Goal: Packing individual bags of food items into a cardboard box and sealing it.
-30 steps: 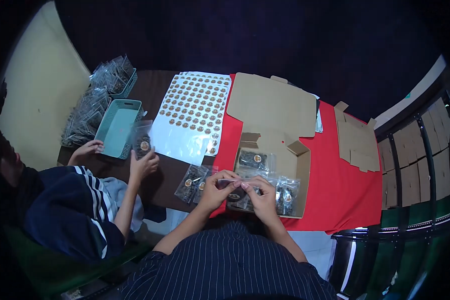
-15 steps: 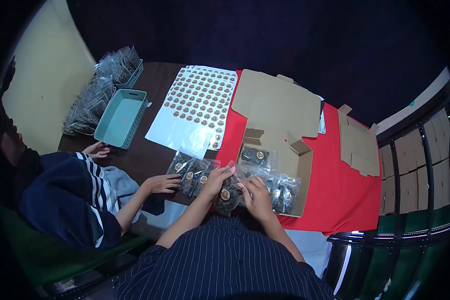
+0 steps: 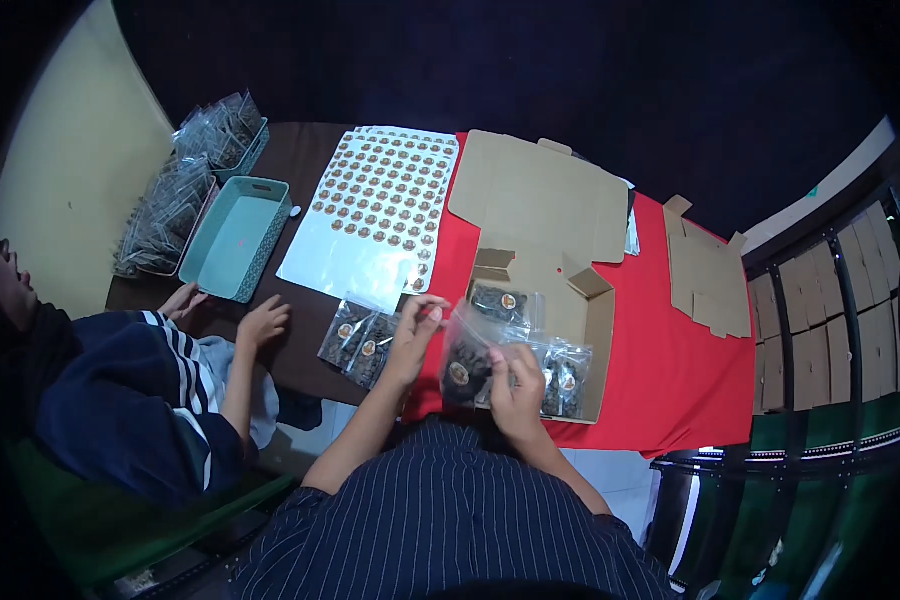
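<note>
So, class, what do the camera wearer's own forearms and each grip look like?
The left forearm and right forearm are bare below dark navy, pale-pinstriped sleeves. The left grip and right grip are ungloved; no watch shows.

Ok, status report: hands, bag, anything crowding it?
Right hand gripping labelled bag. Left hand beside it, contact unclear. Open box close on its right, other bags inside.

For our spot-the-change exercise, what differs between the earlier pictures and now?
The co-worker's right hand let go of a labelled bag and drew back left toward the teal basket. The clear bag, first pinched by both hands, is now in the person's right hand; whether the left hand touches it is unclear. The open carton and sticker sheets stayed put.
</note>
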A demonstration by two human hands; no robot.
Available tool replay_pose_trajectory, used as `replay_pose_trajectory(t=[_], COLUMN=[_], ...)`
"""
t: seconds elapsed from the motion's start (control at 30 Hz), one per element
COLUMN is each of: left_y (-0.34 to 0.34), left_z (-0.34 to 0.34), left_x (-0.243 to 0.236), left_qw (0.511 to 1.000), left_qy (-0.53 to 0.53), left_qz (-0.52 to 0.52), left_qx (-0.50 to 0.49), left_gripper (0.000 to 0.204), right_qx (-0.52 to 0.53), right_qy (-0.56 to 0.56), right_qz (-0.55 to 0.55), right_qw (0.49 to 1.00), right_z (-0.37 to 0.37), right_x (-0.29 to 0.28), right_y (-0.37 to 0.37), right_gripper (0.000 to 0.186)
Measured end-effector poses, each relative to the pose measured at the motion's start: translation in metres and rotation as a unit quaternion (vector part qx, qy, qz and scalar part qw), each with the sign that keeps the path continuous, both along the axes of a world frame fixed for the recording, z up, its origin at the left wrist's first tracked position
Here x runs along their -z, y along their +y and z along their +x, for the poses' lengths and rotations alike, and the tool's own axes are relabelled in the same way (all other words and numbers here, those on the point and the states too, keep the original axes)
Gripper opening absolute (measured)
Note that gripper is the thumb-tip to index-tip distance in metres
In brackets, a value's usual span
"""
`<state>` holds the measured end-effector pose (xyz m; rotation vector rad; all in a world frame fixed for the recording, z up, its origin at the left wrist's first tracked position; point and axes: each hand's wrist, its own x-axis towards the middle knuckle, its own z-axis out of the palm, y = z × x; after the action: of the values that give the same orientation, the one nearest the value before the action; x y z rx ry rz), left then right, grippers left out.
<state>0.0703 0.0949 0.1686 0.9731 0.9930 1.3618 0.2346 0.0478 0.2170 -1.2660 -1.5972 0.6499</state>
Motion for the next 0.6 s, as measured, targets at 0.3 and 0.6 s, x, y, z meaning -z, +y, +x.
replay_pose_trajectory(t=[0.3, 0.6], left_y=[-0.032, -0.029], left_z=[0.031, 0.023], left_x=[-0.042, -0.045], left_qw=[0.966, 0.952], left_qy=[0.100, 0.201], left_qz=[0.197, 0.195], left_qx=[0.133, 0.127], left_gripper=[0.091, 0.025], right_qx=[-0.001, 0.116], right_qy=[-0.055, 0.295], right_qz=[0.113, -0.005], right_qw=[0.992, 0.948], right_z=[-0.004, -0.009], right_x=[-0.004, -0.014], right_y=[0.005, 0.013], right_gripper=[0.037, 0.022])
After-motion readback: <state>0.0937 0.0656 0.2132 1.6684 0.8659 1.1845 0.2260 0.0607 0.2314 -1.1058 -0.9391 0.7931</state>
